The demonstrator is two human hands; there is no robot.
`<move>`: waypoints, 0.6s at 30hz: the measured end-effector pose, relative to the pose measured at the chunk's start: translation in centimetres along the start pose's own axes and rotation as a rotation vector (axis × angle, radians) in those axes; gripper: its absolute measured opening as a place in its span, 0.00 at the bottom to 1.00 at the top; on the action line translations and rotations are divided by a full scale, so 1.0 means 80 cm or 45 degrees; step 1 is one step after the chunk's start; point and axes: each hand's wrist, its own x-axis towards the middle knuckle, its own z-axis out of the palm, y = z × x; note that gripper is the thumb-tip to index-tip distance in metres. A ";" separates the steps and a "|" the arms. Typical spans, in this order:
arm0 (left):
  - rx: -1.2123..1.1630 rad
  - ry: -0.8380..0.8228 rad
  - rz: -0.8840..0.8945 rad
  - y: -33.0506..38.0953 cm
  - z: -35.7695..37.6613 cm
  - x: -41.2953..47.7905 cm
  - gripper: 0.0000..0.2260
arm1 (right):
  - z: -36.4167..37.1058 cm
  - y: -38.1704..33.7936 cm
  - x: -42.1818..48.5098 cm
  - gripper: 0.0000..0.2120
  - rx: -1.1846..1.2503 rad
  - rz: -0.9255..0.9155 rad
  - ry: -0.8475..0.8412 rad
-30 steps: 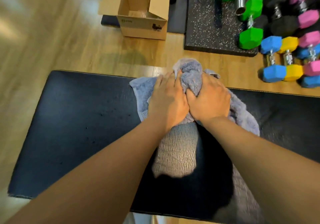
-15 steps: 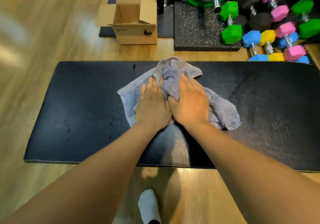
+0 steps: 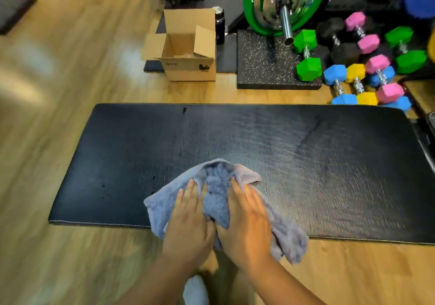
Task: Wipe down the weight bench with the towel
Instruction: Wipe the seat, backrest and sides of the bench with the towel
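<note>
Bench point(image 3: 306, 163) runs left to right across the floor point(image 3: 58, 92). Towel point(image 3: 216, 201) lies on its near edge, left of centre, and overhangs that edge. Left hand point(image 3: 190, 220) and right hand point(image 3: 247, 224) press flat on the towel, side by side, with a bunched fold between them. Behind the far edge stands the box point(image 3: 188, 69), with the bottle point(image 3: 219, 25) at its right rear. Mat point(image 3: 266, 69) sits right of the box, with the barbell point(image 3: 286, 22) end above it. Dumbbells point(image 3: 308, 67) lie on the mat's right edge and beyond, reaching the bench's far right corner.
</note>
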 end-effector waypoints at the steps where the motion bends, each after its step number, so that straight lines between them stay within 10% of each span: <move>1: 0.057 0.007 0.071 -0.001 -0.001 0.007 0.36 | 0.000 0.001 0.011 0.38 -0.096 -0.042 0.007; 18: 0.232 -0.123 -0.030 -0.098 0.009 0.314 0.26 | 0.022 -0.029 0.329 0.21 -0.094 -0.066 0.022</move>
